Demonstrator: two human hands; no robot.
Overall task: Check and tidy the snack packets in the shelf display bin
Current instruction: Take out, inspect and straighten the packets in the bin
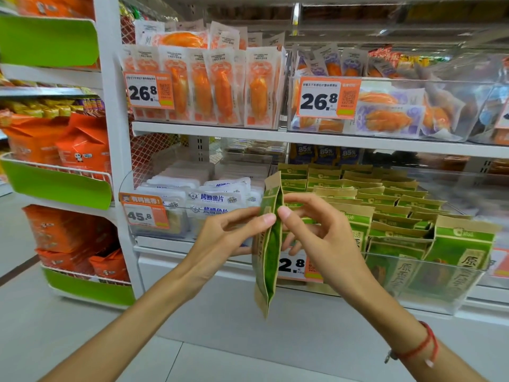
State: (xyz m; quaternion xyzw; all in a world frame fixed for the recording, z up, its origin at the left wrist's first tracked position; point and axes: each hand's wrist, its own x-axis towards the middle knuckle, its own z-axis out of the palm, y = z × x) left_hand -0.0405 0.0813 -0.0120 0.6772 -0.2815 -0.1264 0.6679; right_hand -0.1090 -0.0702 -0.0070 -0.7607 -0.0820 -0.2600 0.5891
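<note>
I hold one green and tan snack packet (pixel 269 252) upright and edge-on in front of the lower shelf. My left hand (pixel 228 232) pinches its left side with thumb and fingers. From the right, my right hand (pixel 316 230) pinches the packet with the thumb tip on its green gusset. Behind my right hand, a clear display bin (pixel 429 282) holds several rows of the same green packets (pixel 385 199), standing upright and leaning back.
Left of it, a clear bin of white fish-slice packets (pixel 209 199) carries a 45.8 price tag (pixel 144 213). The shelf above (pixel 330 139) holds orange packets and two 26.8 tags. A side rack with green panels (pixel 57 186) and orange bags stands at the left.
</note>
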